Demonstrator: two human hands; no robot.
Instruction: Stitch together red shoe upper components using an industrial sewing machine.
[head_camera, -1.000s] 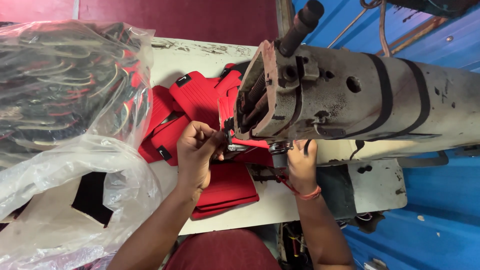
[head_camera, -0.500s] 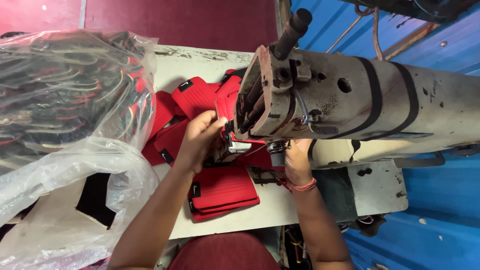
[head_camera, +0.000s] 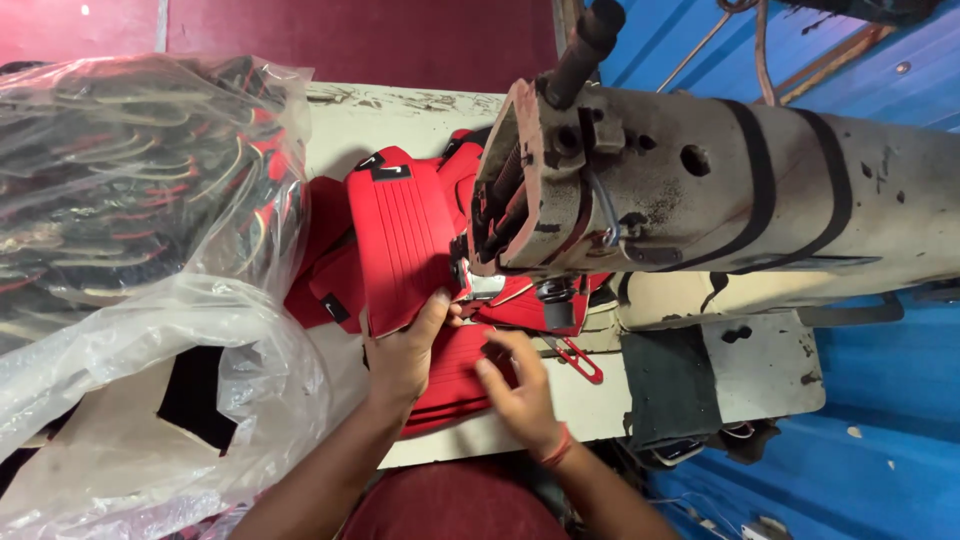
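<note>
My left hand (head_camera: 405, 352) grips the near edge of a red quilted fabric piece (head_camera: 398, 235) that stands lifted beside the head of a worn grey sewing machine (head_camera: 700, 190). My right hand (head_camera: 515, 385) rests with fingers bent on a stack of red pieces (head_camera: 455, 385) lying on the white table (head_camera: 400, 115), just below the presser foot (head_camera: 480, 285). More red pieces with black tabs (head_camera: 325, 290) lie behind the lifted one. Red-handled snips (head_camera: 575, 357) lie to the right of my right hand.
A big clear plastic bag (head_camera: 130, 190) full of black and red pieces fills the left side. Another plastic bag (head_camera: 120, 400) with dark cut pieces lies at the near left. Blue metal surface (head_camera: 880, 400) lies at the right, below the machine.
My left hand has dropped toward me and lifted a red piece upright. My right hand has moved left from under the machine head onto the red stack.
</note>
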